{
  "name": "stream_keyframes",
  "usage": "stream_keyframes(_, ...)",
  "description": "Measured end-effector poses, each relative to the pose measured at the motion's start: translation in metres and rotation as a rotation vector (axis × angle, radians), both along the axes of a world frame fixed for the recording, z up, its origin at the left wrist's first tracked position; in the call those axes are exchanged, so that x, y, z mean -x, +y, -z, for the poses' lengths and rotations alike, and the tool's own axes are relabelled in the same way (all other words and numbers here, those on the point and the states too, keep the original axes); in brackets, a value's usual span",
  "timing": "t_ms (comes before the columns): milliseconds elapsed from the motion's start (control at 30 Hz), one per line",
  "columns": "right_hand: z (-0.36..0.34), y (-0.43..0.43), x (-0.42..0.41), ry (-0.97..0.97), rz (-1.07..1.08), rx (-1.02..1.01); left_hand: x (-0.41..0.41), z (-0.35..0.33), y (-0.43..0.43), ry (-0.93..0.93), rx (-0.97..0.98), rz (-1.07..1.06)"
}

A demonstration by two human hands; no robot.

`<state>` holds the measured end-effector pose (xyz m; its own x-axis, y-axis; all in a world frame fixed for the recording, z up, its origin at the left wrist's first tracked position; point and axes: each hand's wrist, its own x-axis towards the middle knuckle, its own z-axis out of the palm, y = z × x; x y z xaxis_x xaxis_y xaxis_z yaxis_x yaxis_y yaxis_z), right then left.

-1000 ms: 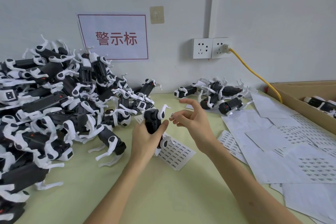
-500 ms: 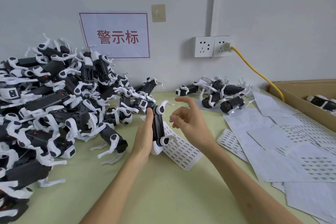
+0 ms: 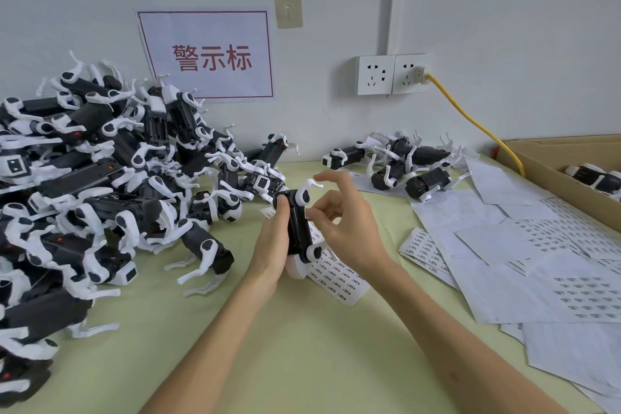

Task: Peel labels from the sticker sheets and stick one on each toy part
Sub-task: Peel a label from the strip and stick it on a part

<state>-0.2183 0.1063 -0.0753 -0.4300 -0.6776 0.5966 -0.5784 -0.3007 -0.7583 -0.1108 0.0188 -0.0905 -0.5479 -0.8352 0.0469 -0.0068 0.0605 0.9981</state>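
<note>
Since a moment ago the toy part has been turned up on end, and the right hand has closed in on its side. Nearest me, bare green table lies open in front of the toy part, crossed only by the two forearms. The left hand grips the toy part from its left, thumb curled over the top end. Its white end points down at the edge of a sticker sheet that juts out to the toy part's right. The right hand's thumb and a curled finger pinch a small white label right against the toy part's upper right side, with one finger raised above it. Left of the toy part a big heap of toy parts crowds close, its nearest leg just short of the left wrist. To the right, loose sheets overlap out to a cardboard box at the table's edge. Behind the toy part a small cluster sits by the wall. Above that are sockets, a yellow cable and a red-lettered sign.
</note>
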Motion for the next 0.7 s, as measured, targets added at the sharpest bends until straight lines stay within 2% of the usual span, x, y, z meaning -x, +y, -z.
stream_keyframes(533,0.0011,-0.0002,0.0003,0.255,0.117,-0.063,0.0001,-0.0003,0.0028,-0.065,0.063,0.011)
stream_keyframes(700,0.0025,-0.0001,0.0004,0.268,0.174,-0.051,0.0017,0.0001,0.0024,-0.057,0.088,0.004)
